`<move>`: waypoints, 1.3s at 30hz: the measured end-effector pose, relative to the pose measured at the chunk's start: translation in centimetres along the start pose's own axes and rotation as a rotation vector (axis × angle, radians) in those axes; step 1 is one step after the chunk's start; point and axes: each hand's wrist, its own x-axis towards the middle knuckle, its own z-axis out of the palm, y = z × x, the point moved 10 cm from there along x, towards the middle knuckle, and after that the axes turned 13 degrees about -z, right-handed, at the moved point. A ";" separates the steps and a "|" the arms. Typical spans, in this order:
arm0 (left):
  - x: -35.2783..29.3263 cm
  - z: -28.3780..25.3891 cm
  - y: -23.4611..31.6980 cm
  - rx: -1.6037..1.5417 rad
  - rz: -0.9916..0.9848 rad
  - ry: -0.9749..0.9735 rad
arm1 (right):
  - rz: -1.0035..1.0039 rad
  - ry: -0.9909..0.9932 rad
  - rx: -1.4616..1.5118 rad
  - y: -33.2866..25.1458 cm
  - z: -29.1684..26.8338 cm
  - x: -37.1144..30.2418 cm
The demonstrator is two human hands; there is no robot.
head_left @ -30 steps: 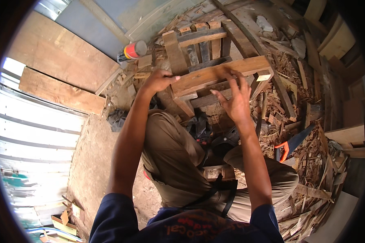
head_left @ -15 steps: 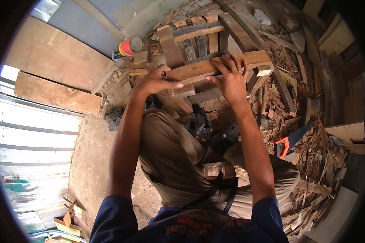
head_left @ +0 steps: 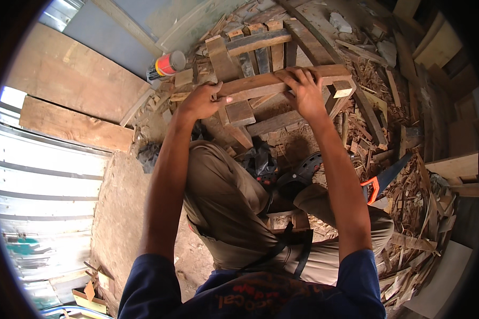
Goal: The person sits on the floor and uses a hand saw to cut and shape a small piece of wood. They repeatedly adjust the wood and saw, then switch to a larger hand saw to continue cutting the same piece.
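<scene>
- Plank (head_left: pixel 255 86) up front now, held crosswise just ahead of the knees (head_left: pixel 218 178), over the near part of the wood frame (head_left: pixel 258 42); can't tell if the two touch.
- L hand (head_left: pixel 201 101) on its L end: thumb on near face, fingers behind, pinching it.
- R hand (head_left: pixel 307 94) a bit R of mid: fingers bent over the top, thumb at near edge, closed on it too.
- Short block (head_left: pixel 240 112) juts out under the plank near its L end; a pale-ended block (head_left: pixel 343 92) shows by the R end. Can't tell if either's fixed.
- Frame's slats run away from the person, w/ a crossbar over them.
- Can (head_left: pixel 169 64), red/yellow band, on its side, L of frame.
- Saw (head_left: pixel 393 173), orange handle, dark blade, off R on the scraps (head_left: pixel 410 215), by the R forearm.
- Black bag (head_left: pixel 263 159) btwn L knee & shoe (head_left: pixel 303 171), on the floor.
</scene>
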 end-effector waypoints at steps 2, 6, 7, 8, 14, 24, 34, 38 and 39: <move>0.5 -0.5 -0.2 -0.077 -0.047 -0.002 | -0.010 -0.096 -0.041 1.7 0.8 1.1; 1.4 -0.6 -3.2 -0.319 -0.292 -0.054 | 0.069 -0.237 0.175 3.4 1.4 4.3; 1.5 -0.6 -3.6 -0.343 -0.317 -0.051 | 0.077 -0.254 0.192 3.5 1.3 4.6; 1.7 -0.7 -3.4 -0.369 -0.338 -0.047 | 0.085 -0.271 0.203 3.7 1.1 4.9; 2.4 -0.6 -3.8 -0.439 -0.408 -0.056 | 0.078 -0.243 0.228 4.7 1.5 5.5; 2.1 -0.3 -3.9 -0.461 -0.390 -0.061 | 0.050 -0.226 0.195 4.2 1.2 5.2; 0.9 -1.0 -2.5 -0.458 -0.193 0.017 | 0.006 -0.119 0.241 3.4 0.9 3.1; 0.4 -1.9 -1.5 -0.299 -0.110 0.117 | -0.057 0.005 0.153 2.6 -0.2 1.4; 0.3 -1.8 -0.8 -0.281 -0.096 0.120 | -0.068 0.016 0.120 2.6 -0.2 0.9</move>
